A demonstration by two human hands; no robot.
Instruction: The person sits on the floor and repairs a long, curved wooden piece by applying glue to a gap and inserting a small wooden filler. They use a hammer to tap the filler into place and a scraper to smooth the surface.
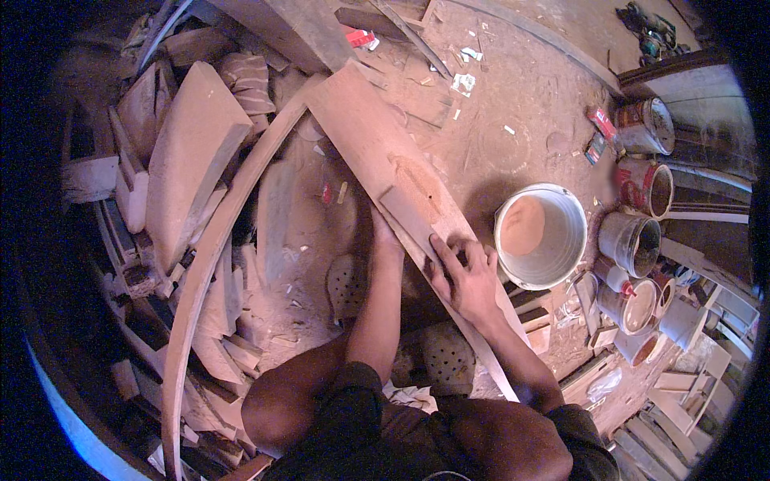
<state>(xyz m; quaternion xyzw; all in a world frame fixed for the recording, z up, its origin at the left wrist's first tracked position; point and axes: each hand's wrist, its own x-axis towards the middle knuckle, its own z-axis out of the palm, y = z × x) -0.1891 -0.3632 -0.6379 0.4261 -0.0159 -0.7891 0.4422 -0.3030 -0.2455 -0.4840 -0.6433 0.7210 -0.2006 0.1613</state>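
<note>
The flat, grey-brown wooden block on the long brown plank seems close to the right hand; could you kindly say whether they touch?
Touching: the head view shows the right hand with fingers laid over the near end of the wooden block.

Looking down at a long wooden board (361,120), slanting from upper left to lower right. Resting the right hand (472,280), fingers apart, at the lower end of a flat block (405,212) on it; tucking the partly hidden left hand (385,230) against the board's left edge. Surrounded by wood scraps (192,160) and a white bucket (568,244).
</note>
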